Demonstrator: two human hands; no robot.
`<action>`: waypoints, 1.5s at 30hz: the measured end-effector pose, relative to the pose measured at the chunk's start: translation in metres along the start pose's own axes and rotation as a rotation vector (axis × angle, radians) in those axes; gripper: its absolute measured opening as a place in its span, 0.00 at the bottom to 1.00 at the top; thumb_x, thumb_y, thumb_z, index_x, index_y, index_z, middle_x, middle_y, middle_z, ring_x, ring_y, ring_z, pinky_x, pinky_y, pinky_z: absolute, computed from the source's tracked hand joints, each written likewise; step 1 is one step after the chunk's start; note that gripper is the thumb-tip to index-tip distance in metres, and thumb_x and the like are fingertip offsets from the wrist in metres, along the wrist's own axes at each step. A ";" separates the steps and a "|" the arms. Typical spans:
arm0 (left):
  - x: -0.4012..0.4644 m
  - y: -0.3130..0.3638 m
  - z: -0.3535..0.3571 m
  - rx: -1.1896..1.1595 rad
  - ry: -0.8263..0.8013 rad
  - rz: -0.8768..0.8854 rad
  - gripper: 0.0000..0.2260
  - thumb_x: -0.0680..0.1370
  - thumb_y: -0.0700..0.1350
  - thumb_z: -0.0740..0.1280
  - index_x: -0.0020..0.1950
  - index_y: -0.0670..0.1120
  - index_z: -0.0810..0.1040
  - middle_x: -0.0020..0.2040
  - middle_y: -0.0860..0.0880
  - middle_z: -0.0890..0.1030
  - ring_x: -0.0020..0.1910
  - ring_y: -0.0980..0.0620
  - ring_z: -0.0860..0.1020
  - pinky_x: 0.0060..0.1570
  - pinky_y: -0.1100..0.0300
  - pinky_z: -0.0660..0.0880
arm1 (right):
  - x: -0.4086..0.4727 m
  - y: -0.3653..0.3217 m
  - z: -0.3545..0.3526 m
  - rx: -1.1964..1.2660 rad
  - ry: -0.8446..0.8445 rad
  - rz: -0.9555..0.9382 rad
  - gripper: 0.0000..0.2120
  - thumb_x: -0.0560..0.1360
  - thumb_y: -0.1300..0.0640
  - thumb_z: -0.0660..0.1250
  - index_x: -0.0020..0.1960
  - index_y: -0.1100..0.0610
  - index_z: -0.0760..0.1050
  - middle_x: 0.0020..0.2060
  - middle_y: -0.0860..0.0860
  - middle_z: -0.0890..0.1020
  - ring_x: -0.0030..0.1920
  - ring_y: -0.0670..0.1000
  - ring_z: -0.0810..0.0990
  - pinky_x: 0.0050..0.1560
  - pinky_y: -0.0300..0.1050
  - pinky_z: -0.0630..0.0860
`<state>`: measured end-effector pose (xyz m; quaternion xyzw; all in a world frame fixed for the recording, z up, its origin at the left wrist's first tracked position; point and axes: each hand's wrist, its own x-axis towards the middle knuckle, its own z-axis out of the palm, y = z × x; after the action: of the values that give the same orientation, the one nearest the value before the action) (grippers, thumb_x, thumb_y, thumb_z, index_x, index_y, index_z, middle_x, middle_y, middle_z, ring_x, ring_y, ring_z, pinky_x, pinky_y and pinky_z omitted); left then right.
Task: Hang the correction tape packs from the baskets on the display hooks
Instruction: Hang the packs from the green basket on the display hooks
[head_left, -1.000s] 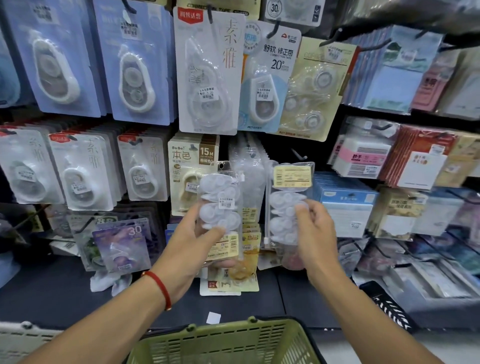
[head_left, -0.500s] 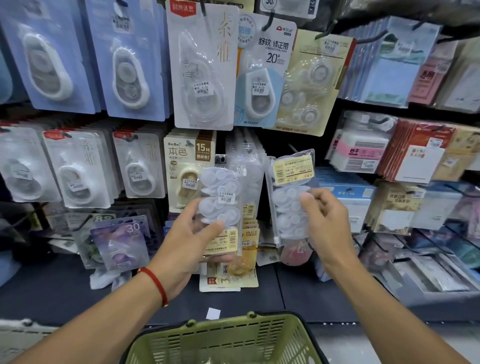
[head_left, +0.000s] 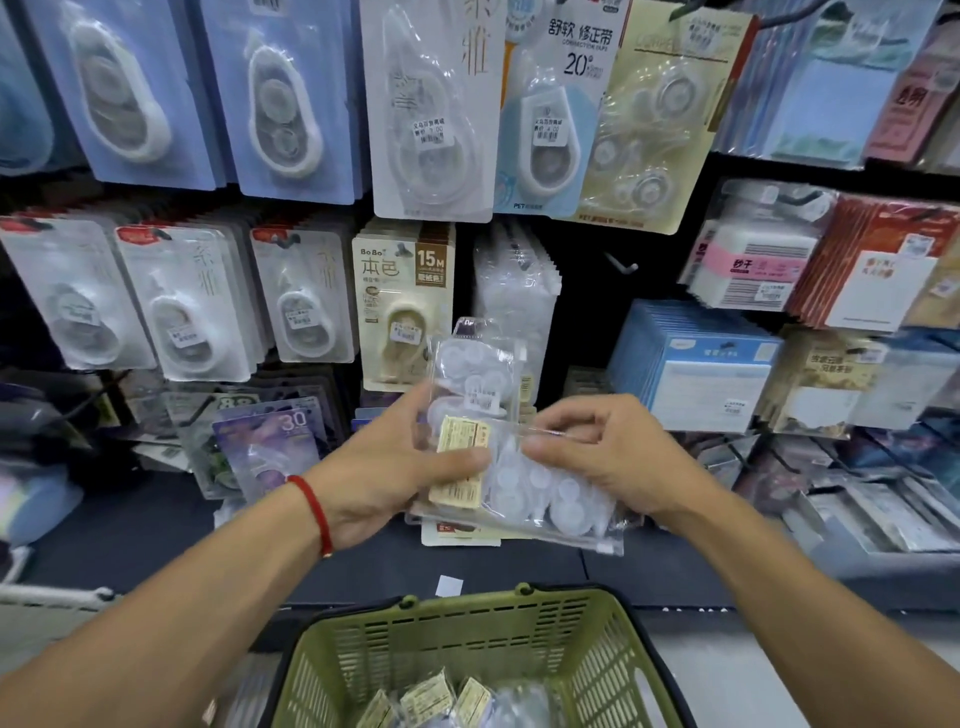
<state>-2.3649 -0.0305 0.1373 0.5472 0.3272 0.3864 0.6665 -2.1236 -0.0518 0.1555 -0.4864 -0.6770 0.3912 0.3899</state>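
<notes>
Two clear correction tape packs with yellow labels are in my hands, in front of the display. My left hand (head_left: 384, 467) grips an upright pack (head_left: 475, 382), its thumb lying across the yellow label. My right hand (head_left: 608, 457) pinches the top edge of a second pack (head_left: 545, 493), which lies tilted sideways across the first. A bare display hook (head_left: 621, 266) sticks out above, beside a row of the same clear packs (head_left: 514, 291). Below stands a green basket (head_left: 467, 629) with more packs (head_left: 431, 699) inside.
Carded correction tapes hang in rows at left and top, a BoBo 15M card (head_left: 402, 306) just above my left hand. Sticky notes and blue boxes (head_left: 691, 364) fill the right. A dark shelf (head_left: 156, 535) runs under the hooks, with loose packs on it.
My right hand has brought its pack down from near the hook and turned it sideways against the pack in my left hand. Both hands are now lower and close together.
</notes>
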 end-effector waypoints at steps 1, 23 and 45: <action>0.000 -0.002 0.000 -0.011 -0.008 -0.010 0.27 0.76 0.33 0.74 0.72 0.49 0.72 0.63 0.41 0.85 0.62 0.41 0.84 0.55 0.48 0.85 | 0.002 0.001 -0.001 0.035 0.091 0.008 0.17 0.64 0.42 0.80 0.47 0.51 0.88 0.38 0.50 0.88 0.38 0.41 0.83 0.40 0.34 0.77; 0.008 -0.017 0.020 0.092 0.189 0.195 0.28 0.75 0.34 0.77 0.70 0.53 0.74 0.62 0.53 0.86 0.62 0.52 0.84 0.57 0.56 0.83 | 0.012 0.000 0.007 0.441 0.523 0.083 0.11 0.85 0.51 0.65 0.52 0.58 0.80 0.51 0.59 0.87 0.52 0.65 0.87 0.48 0.66 0.82; 0.003 -0.004 0.015 0.099 0.281 0.219 0.22 0.74 0.40 0.74 0.60 0.65 0.81 0.61 0.53 0.86 0.66 0.48 0.81 0.70 0.37 0.75 | 0.033 0.012 -0.042 -0.043 0.798 0.072 0.19 0.84 0.45 0.64 0.42 0.59 0.76 0.30 0.43 0.72 0.32 0.44 0.68 0.38 0.45 0.67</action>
<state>-2.3499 -0.0353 0.1361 0.5522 0.3742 0.5129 0.5403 -2.0884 -0.0108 0.1656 -0.6316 -0.4631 0.1707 0.5980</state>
